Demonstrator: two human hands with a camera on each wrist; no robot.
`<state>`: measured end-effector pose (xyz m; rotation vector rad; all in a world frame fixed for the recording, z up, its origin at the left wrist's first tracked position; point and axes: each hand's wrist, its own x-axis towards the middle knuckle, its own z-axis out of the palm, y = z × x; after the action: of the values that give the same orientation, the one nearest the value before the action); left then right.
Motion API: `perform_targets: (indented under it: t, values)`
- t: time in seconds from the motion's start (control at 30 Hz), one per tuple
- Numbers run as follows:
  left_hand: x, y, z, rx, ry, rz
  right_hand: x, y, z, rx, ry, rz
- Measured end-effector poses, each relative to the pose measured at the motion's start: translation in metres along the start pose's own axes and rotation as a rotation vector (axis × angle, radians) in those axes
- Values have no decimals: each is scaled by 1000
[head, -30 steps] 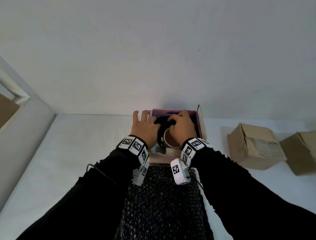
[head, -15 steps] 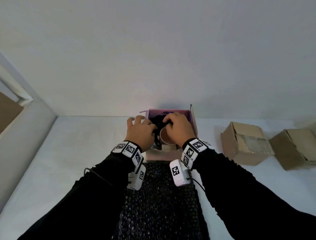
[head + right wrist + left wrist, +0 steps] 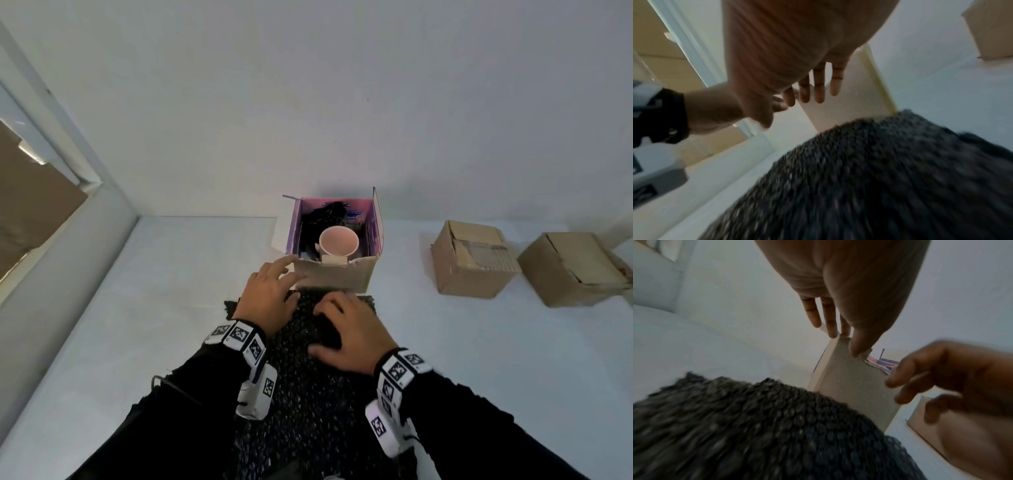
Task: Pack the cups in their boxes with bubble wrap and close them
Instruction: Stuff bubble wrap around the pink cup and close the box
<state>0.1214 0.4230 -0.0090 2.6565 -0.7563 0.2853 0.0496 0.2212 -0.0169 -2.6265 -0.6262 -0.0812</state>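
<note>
A person in black sleeves stands at a pale counter [image 3: 137, 308] that runs back to a plain wall. Against the counter's back edge, near its middle, sits an open cardboard box [image 3: 337, 277] with a purple inside. A pink cup [image 3: 338, 241] stands upright in it, mouth up, with dark bubble wrap tucked behind and to its left. The box flaps stand open.

In front of the box, running toward the counter's near edge, lies a long sheet of black bubble wrap [image 3: 308, 394]; its far end touches the box's front wall.

The left hand [image 3: 267, 301] hangs over the sheet's far left corner with its fingers straight and slightly spread. Its fingertips [image 3: 831, 331] reach the box's near left corner; the wrist view shows them at the top edge of the cardboard, though whether they press on it is hard to tell. It holds nothing.

The right hand [image 3: 349, 329] hovers palm down over the sheet, just in front of the box. Its fingers [image 3: 819, 95] are held loosely side by side, a little bent, and grip nothing. Both wrist views are blurred.

Toward the counter's right edge, well apart from the open box, two more cardboard boxes sit side by side: a nearer one [image 3: 469, 263] and a farther one [image 3: 572, 267]. Both show loosely folded flaps on top.
</note>
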Motion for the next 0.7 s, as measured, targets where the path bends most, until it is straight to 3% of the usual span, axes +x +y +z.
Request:
perform_targets:
  t: [0.1,0.17,0.33,0.47,0.57,0.7]
  values:
    - [-24,3,7,-38,-75,-36,-29,6,24,-105,-343,145]
    - [-38,5,11,-34,-145,-53,-40,7,32,-153,-373,134]
    - [-59,12,4,-38,-338,-120,-47,9,34,-73,-116,133]
    - [-63,28,-2,70,-462,-163,-41,5,16,194,135,229]
    - [-56,34,-1,122,-385,-226,-36,-1,-4,361,326,272]
    - [-45,42,-12,-279,-154,-312,-27,-5,-27,393,558,236]
